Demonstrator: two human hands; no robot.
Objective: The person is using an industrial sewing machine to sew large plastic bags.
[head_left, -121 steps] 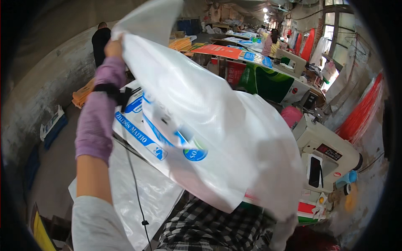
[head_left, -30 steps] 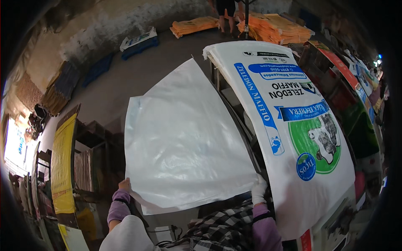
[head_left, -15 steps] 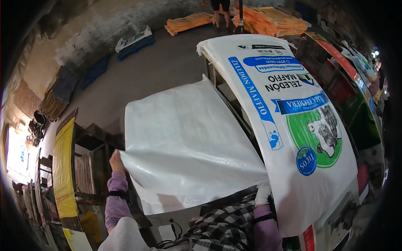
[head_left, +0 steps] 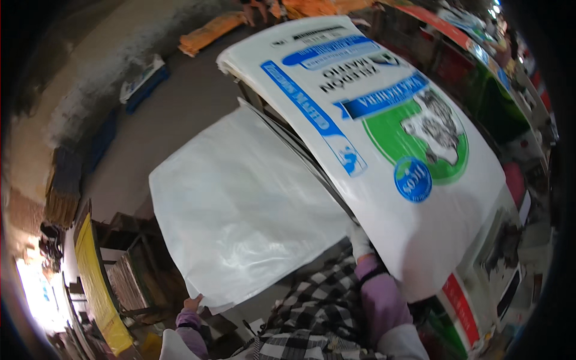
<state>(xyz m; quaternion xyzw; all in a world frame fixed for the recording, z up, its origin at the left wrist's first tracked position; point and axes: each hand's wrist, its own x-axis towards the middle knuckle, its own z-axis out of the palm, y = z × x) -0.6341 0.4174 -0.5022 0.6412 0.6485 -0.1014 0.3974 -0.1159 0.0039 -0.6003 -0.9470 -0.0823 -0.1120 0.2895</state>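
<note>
A blank white plastic sack (head_left: pixel 240 204) is stretched out in front of me, its surface slightly creased. My left hand (head_left: pixel 193 303) pinches its near left corner. At the near right corner, my right hand (head_left: pixel 359 241), in a white glove, grips the edge, with the fingertips partly hidden. Close beside that hand, a large stack topped by a printed white sack (head_left: pixel 372 198) slopes away to the right. The printed sack shows blue bands, a green circle and a cow picture.
Orange sack bundles (head_left: pixel 210 33) lie far back near a person's legs (head_left: pixel 255 11). A yellow-covered stand (head_left: pixel 99 288) is at the left. Folded sacks (head_left: pixel 63 186) lean by the left wall, and a blue bundle (head_left: pixel 147 87) rests on the floor.
My left hand has moved down toward me with the sack's corner, and the sack lies flatter. My right hand stays at its corner. The whole view has turned and shifted.
</note>
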